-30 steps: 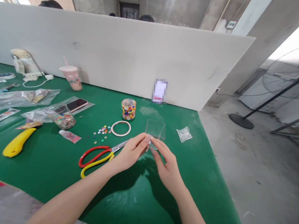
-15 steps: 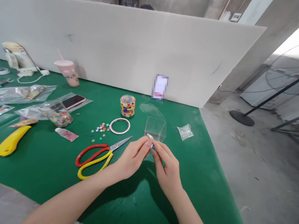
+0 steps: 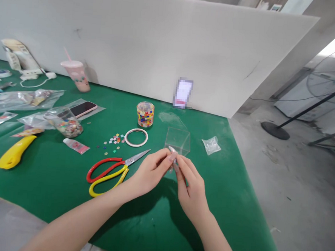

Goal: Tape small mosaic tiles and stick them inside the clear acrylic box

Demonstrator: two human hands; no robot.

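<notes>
I have a single view, from a camera on the person's head. It looks forward and down across the table (image 3: 53, 186), close above the left hand (image 3: 150, 174) and right hand (image 3: 192, 188), facing a board (image 3: 161, 45); floor (image 3: 283, 185) lies right.

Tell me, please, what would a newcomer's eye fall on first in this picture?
First, the two hands in the middle: the left hand and the right hand meet fingertip to fingertip just in front of a clear plastic box; what they pinch is too small to tell. Next, the red-and-yellow scissors lying on the green table left of the hands, and the colourful mosaic cup farther back.
</notes>
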